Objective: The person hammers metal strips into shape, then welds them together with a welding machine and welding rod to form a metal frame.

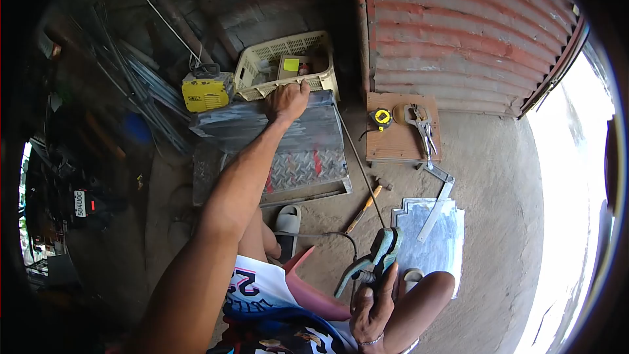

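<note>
My left hand (289,100) is closed on the top edge of an upright grey metal sheet (229,121), in front of the plastic crate. Below it lies a diamond-plate metal piece (304,169) with red marks. At the lower right, my right hand (372,308) is wrapped round a teal welding clamp (386,247), which has a thin rod (359,157) running from it up toward the sheet. Under the clamp, a cut metal plate (436,229) lies on the floor.
A cream crate (318,83) and a yellow welding machine (206,94) stand behind the sheet. A wooden stool (386,147) bears a tape measure (381,118) and locking pliers (422,128). A hammer (364,210) and a steel square (436,210) lie nearby.
</note>
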Demonstrator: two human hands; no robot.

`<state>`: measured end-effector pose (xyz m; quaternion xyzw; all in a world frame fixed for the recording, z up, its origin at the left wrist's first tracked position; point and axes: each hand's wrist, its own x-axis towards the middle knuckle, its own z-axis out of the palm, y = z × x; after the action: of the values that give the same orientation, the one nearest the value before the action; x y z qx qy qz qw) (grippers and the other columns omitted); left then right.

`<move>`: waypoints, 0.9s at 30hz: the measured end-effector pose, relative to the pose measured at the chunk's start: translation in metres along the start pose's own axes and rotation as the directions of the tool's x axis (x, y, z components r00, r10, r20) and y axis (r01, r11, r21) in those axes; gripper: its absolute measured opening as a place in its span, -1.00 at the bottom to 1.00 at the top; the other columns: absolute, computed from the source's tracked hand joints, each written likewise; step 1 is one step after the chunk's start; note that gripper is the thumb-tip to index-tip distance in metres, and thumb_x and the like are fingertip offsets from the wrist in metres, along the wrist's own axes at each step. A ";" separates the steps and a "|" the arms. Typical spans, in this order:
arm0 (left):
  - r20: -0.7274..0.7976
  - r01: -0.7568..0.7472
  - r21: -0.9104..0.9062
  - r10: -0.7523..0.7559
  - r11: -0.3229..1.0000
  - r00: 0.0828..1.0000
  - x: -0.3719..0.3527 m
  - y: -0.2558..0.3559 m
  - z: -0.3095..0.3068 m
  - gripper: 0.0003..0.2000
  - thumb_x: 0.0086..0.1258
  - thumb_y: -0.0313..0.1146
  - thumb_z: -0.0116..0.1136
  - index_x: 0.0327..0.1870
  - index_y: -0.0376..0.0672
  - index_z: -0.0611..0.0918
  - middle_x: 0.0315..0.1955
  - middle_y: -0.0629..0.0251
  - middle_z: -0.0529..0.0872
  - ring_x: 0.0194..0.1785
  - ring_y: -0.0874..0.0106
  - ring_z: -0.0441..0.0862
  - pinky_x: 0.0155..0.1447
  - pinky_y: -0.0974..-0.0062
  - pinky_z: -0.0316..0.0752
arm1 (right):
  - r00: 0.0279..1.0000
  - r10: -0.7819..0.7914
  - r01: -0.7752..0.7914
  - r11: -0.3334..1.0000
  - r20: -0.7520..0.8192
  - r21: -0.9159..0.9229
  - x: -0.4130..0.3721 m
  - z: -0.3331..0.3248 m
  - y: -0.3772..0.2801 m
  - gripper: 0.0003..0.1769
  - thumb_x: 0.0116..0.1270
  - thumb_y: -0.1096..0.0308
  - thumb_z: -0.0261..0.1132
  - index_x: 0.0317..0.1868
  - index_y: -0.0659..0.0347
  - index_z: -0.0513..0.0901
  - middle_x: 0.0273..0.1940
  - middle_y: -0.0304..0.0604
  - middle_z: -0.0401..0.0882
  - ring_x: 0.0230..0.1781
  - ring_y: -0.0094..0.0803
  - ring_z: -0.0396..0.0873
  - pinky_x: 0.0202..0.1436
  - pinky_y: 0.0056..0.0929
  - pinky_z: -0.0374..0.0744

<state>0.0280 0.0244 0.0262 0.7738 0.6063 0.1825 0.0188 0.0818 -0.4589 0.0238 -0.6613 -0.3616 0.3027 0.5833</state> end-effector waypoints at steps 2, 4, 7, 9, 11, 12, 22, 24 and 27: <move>0.050 0.023 -0.010 -0.022 1.000 0.999 -0.002 0.002 -0.004 -0.40 0.51 0.15 -0.16 -0.29 -0.19 0.78 -0.30 -0.06 0.78 -0.16 -0.13 0.71 -0.05 -0.08 0.56 | 0.998 -0.060 0.059 0.998 -0.037 -0.018 0.000 0.002 0.002 -0.25 0.62 0.29 0.00 0.62 0.39 -0.14 -0.56 -0.38 0.34 -0.63 -0.68 0.25 -0.56 -0.64 0.24; 0.059 0.027 -0.014 -0.027 1.000 0.998 -0.001 0.001 -0.003 -0.40 0.52 0.16 -0.17 -0.28 -0.20 0.78 -0.29 -0.06 0.78 -0.15 -0.13 0.71 -0.03 -0.08 0.55 | 0.996 -0.060 0.060 0.998 -0.065 0.001 0.001 0.002 -0.002 -0.25 0.62 0.29 0.00 0.62 0.39 -0.13 -0.55 -0.38 0.35 -0.61 -0.67 0.26 -0.54 -0.64 0.25; 0.041 0.008 -0.016 -0.007 1.000 0.999 -0.002 0.000 0.000 -0.40 0.52 0.14 -0.17 -0.34 -0.23 0.77 -0.33 -0.06 0.78 -0.20 -0.11 0.72 -0.06 -0.08 0.56 | 0.999 -0.033 0.033 0.999 0.000 -0.017 0.004 0.001 -0.005 -0.26 0.62 0.30 -0.01 0.62 0.39 -0.12 -0.54 -0.37 0.36 -0.60 -0.67 0.26 -0.53 -0.63 0.26; 0.007 -0.015 -0.020 0.015 1.000 1.000 0.000 0.000 0.001 -0.40 0.53 0.11 -0.15 -0.40 -0.24 0.75 -0.38 -0.05 0.78 -0.26 -0.09 0.73 -0.11 -0.07 0.58 | 1.000 -0.008 0.009 1.000 0.008 -0.017 0.000 -0.001 -0.007 -0.27 0.62 0.30 -0.01 0.62 0.39 -0.11 -0.54 -0.37 0.36 -0.59 -0.67 0.27 -0.52 -0.64 0.26; 0.005 -0.027 -0.015 0.027 1.000 1.000 0.000 -0.002 0.003 -0.40 0.54 0.10 -0.17 -0.39 -0.25 0.75 -0.38 -0.07 0.77 -0.26 -0.09 0.73 -0.10 -0.07 0.58 | 0.999 -0.005 0.006 1.000 -0.041 0.029 -0.003 0.000 -0.010 -0.29 0.56 0.44 0.05 0.61 0.38 0.00 -0.10 -0.01 0.63 -0.39 -0.48 0.46 -0.30 -0.56 0.49; 0.005 -0.027 -0.018 0.027 0.999 1.000 -0.001 -0.002 0.002 -0.40 0.54 0.10 -0.17 -0.39 -0.25 0.75 -0.38 -0.07 0.77 -0.26 -0.09 0.73 -0.10 -0.07 0.58 | 0.998 0.047 -0.043 0.994 -0.042 0.100 -0.003 0.000 -0.012 -0.30 0.56 0.45 0.05 0.60 0.40 0.01 -0.10 -0.01 0.63 -0.38 -0.48 0.47 -0.29 -0.55 0.50; 0.009 -0.020 -0.013 0.020 1.000 1.000 -0.001 0.000 0.000 -0.41 0.53 0.09 -0.16 -0.41 -0.25 0.75 -0.37 -0.07 0.78 -0.24 -0.09 0.74 -0.12 -0.05 0.59 | 0.994 -0.099 0.094 0.990 -0.045 -0.100 0.003 -0.003 0.003 -0.28 0.61 0.33 -0.01 0.63 0.36 -0.10 -0.50 -0.38 0.37 -0.59 -0.69 0.26 -0.52 -0.68 0.26; -0.009 -0.008 0.004 0.008 1.000 1.000 0.000 0.000 0.002 -0.41 0.54 0.09 -0.16 -0.43 -0.22 0.76 -0.38 -0.03 0.79 -0.25 -0.06 0.75 -0.13 -0.05 0.59 | 0.998 -0.048 0.045 0.996 -0.045 -0.079 0.004 0.001 0.005 -0.28 0.61 0.35 -0.02 0.63 0.33 -0.10 -0.51 -0.38 0.36 -0.59 -0.69 0.26 -0.52 -0.68 0.25; 0.009 -0.018 -0.011 0.018 1.000 1.000 -0.001 -0.001 0.001 -0.40 0.54 0.10 -0.17 -0.42 -0.22 0.76 -0.38 -0.02 0.79 -0.24 -0.06 0.75 -0.13 -0.04 0.59 | 0.991 0.105 -0.114 0.988 -0.085 -0.107 0.013 0.001 0.000 -0.30 0.57 0.43 0.02 0.63 0.27 -0.01 -0.27 -0.13 0.50 -0.46 -0.48 0.41 -0.37 -0.53 0.41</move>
<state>0.0272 0.0243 0.0247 0.7799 0.5982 0.1825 0.0243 0.0883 -0.4473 0.0237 -0.7233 -0.3174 0.2873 0.5419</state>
